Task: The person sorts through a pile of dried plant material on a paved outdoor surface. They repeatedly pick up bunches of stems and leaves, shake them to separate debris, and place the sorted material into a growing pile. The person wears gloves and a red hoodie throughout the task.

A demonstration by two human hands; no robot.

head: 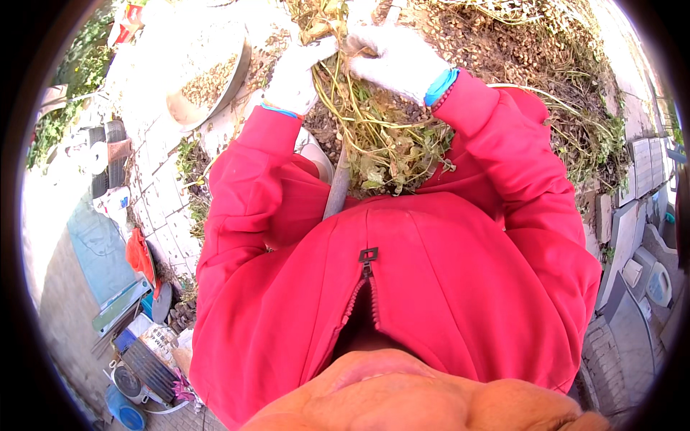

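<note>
White gloves with blue at the cuffs cover both my hands. My left hand closes its thumb and fingers on the stems of a bunch of uprooted peanut plants. Close beside it, my right hand is curled at the same stems near the root end; glare hides what its fingertips hold. Leaves and stalks hang from the hands towards my lap. A grey pole slants up from my lap beneath the plants. Loose peanuts cover the ground beyond my hands.
A wide metal basin with peanuts stands at the upper left on pale paving. Heaped plant stalks lie on the right. Black tyre-like objects and a blue bucket are at the far left; grey boards stand at the far right.
</note>
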